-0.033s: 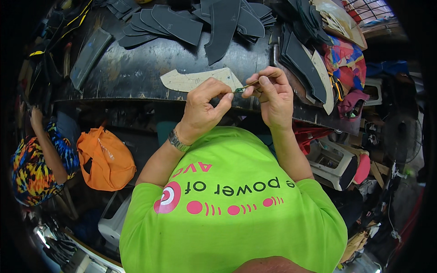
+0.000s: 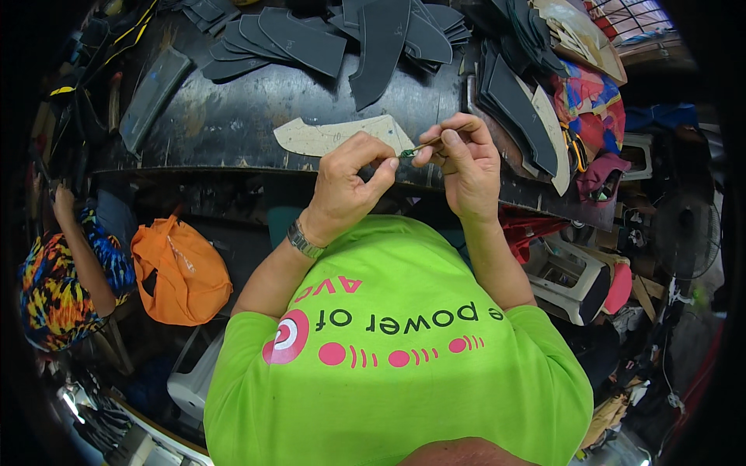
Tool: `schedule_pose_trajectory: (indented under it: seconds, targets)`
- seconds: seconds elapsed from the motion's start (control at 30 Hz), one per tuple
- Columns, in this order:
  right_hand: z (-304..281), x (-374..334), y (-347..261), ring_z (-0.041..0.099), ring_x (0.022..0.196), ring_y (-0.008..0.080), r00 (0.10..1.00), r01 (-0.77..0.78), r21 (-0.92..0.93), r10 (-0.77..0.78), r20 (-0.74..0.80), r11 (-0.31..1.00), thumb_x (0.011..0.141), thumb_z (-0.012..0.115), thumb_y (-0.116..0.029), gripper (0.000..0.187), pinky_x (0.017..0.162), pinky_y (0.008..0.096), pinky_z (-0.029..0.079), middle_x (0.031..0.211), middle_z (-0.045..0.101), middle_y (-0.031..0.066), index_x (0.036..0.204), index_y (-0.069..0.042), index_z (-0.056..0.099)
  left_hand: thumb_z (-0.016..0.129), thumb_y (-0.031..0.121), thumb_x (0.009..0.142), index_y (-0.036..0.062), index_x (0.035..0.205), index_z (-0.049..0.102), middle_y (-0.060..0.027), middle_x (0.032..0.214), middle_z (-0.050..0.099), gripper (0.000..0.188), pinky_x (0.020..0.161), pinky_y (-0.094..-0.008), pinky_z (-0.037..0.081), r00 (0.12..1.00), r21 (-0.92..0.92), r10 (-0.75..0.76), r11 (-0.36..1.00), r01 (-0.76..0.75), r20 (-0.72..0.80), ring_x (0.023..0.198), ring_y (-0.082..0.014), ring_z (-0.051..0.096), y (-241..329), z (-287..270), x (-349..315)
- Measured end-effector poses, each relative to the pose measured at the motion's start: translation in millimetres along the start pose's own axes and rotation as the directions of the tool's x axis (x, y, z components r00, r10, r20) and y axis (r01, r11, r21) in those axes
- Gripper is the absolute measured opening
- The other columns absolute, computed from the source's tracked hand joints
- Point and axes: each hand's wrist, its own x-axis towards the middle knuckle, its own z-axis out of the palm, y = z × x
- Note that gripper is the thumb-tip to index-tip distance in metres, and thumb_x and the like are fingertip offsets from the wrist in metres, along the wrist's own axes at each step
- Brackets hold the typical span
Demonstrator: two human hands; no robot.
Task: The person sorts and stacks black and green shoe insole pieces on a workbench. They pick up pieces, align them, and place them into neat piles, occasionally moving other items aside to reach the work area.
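Both hands are raised close together over the near edge of the dark worktable (image 2: pixel 233 124). My left hand (image 2: pixel 350 182), with a watch at its wrist, pinches one end of a small dark green piece (image 2: pixel 407 154). A thin brown stick-like thing (image 2: pixel 430 143) is pinched between the thumb and fingers of my right hand (image 2: pixel 472 167). Its tip meets the green piece; both are too small to name. Just beyond my left hand, a beige curved pattern piece (image 2: pixel 330 138) with pen lines lies flat, partly hidden by my fingers.
Dark grey cut pieces (image 2: pixel 284 39) lie fanned at the back. More are stacked at right (image 2: pixel 517 109), beside yellow-handled scissors (image 2: pixel 576 150). A grey slab (image 2: pixel 155 97) lies at left. An orange bag (image 2: pixel 180 270) hangs below, near another person's arm (image 2: pixel 84 260). A fan (image 2: pixel 688 233) stands right.
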Motion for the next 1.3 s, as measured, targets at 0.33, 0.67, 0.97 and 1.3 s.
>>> schedule_pose_trajectory:
  seconds: [0.33,0.67,0.97,1.3]
  targets:
    - [1.0,1.3,2.9,0.071,0.084,0.0225,0.999,-0.017,0.057,0.019,-0.033,0.998,0.103,0.053,-0.009,0.012,0.077,0.0372,0.061,0.103,0.068,0.0177,0.114,-0.003,0.055,0.061,0.004,0.095,-0.0031,0.098,0.069,-0.0044,0.089,0.066,0.011,0.068,-0.0230,0.046,0.989,-0.262,-0.121,0.955,0.140,0.087,0.076,-0.0093,0.058,-4.8,-1.1,-2.2]
    - [5.9,-1.6,8.0,0.070,0.083,0.0225,0.999,-0.039,0.021,0.039,-0.004,0.999,0.103,0.052,-0.008,0.011,0.078,0.0367,0.061,0.103,0.068,0.0175,0.113,-0.003,0.053,0.062,0.005,0.096,-0.0031,0.095,0.069,-0.0025,0.088,0.066,0.011,0.070,-0.0209,0.046,0.966,-0.271,-0.223,0.929,0.251,0.130,0.078,-0.0059,0.059,-3.7,-8.0,-9.4]
    - [6.2,-3.9,13.5,0.070,0.083,0.0223,0.998,-0.068,0.094,0.068,-0.002,0.993,0.103,0.053,-0.008,0.011,0.078,0.0370,0.061,0.104,0.068,0.0173,0.113,-0.004,0.054,0.065,0.011,0.097,-0.0026,0.092,0.069,-0.0022,0.085,0.066,0.015,0.069,-0.0214,0.046,0.950,-0.291,-0.258,0.908,0.300,0.176,0.076,-0.0061,0.058,-6.9,-9.6,-9.1]
    - [1.7,-0.6,-9.4,0.064,0.068,0.0106,0.949,-0.289,-0.391,0.314,0.000,0.874,0.093,0.067,-0.002,0.008,0.064,0.0223,0.051,0.085,0.068,0.0071,0.100,0.003,0.068,0.067,0.005,0.095,-0.0028,0.103,0.072,-0.0042,0.092,0.071,0.012,0.070,-0.0217,0.052,0.970,-0.155,-0.245,0.958,0.242,0.002,0.077,-0.0085,0.064,-4.6,-33.9,-20.1]
